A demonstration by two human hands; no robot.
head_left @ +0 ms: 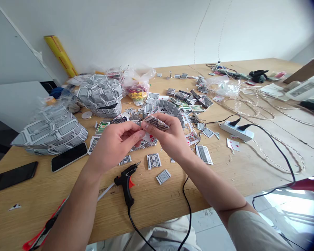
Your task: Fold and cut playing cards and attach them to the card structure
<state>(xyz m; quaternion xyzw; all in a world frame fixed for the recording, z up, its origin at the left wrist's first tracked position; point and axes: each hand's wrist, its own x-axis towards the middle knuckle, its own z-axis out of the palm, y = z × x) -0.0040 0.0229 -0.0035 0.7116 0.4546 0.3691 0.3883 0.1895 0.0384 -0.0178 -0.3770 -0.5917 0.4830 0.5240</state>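
Observation:
My right hand (pixel 170 134) grips a folded playing card (pixel 157 122) between thumb and fingers, its patterned side up. Close against it, my left hand (pixel 120 139) is closed, thumb pressed to the fingers; what it pinches is too small to tell. A card with red pips (pixel 149 138) shows between the hands. Behind them stands a ring-shaped structure of folded cards (pixel 172 108), partly hidden by my right hand. Nearer to me, a black glue gun (pixel 126 183) lies on the wooden table (pixel 157 216), with small folded cards (pixel 153 161) beyond its tip.
Two card-built models (pixel 52 130) (pixel 101 94) and two phones (pixel 69 157) (pixel 13 177) lie at the left. A red cutter (pixel 45 228) is at the front left. At the right are a power strip (pixel 237 130), black cables and coiled cord (pixel 251 104).

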